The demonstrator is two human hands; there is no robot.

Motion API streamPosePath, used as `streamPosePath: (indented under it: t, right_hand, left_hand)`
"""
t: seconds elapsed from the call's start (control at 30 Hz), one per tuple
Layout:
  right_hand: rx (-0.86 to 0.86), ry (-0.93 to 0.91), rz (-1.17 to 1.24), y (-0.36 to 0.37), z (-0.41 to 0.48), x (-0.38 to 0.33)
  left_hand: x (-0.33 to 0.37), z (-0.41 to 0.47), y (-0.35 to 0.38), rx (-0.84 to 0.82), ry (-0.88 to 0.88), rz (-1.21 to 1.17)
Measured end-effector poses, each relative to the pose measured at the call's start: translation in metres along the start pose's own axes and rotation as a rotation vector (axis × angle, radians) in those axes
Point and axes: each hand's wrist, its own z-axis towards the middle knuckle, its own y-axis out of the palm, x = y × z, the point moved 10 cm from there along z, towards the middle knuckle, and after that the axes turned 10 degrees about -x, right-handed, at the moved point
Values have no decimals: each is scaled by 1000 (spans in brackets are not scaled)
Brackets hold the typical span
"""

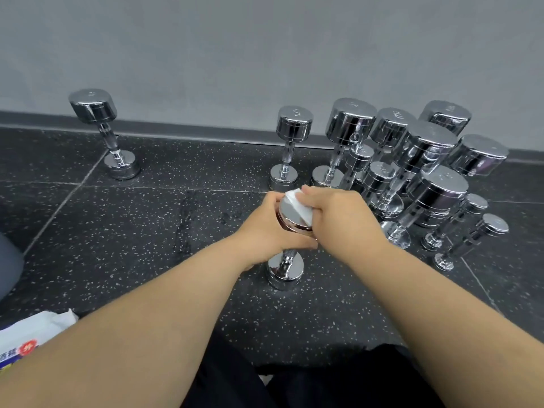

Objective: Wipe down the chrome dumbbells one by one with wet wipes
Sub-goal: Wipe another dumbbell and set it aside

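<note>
A small chrome dumbbell [285,269] stands upright on the dark speckled floor in front of me. My left hand [266,228] grips its upper head from the left side. A white wet wipe [297,203] lies folded over the flat top of that head. My right hand [338,214] holds the wipe, fingers curled over it and pressing it on the chrome. The handle just under the head is hidden by my hands.
Several more chrome dumbbells [424,169] stand crowded at the right along the grey wall. One dumbbell [290,145] stands just behind my hands, another [109,134] alone at far left. A wet wipe pack [26,340] lies at lower left.
</note>
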Motion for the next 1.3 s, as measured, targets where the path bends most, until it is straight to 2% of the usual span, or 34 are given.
streamPosePath:
  t: [0.07,0.2,0.33,0.4,0.63,0.8,0.83,0.97,1.03,1.1,1.17,1.3]
  right_hand:
    - [-13,-20,25,5,10,-8]
    - [59,-203,65,8,-32,-19]
    - [88,39,155,2,-29,26]
    - [105,81,228,4,-19,30]
    - [166,-83,270,13,-44,19]
    - [94,-288,214,28,-22,-22]
    - [98,-288,208,28,-21,-19]
    - [229,-93,276,12,-31,19]
    - [268,-161,243,16,-42,1]
    - [232,-262,194,29,-40,-23]
    - [181,-209,217,31,-22,-25]
    - [310,-74,267,22,-26,-1]
  left_hand:
    - [1,2,2,-6,18,0]
    - [2,5,5,-31,21,34]
    - [-1,1,-2,25,11,38]
    - [4,-1,0,17,20,40]
    - [5,2,1,-5,19,77]
    - [9,6,4,-46,35,204]
    - [7,7,4,-41,36,202]
    - [3,3,1,-10,15,116]
    - [3,3,1,-9,12,128]
    - [10,4,2,-17,22,211]
    - [14,2,3,-16,46,261]
    - [7,-3,3,-6,3,156]
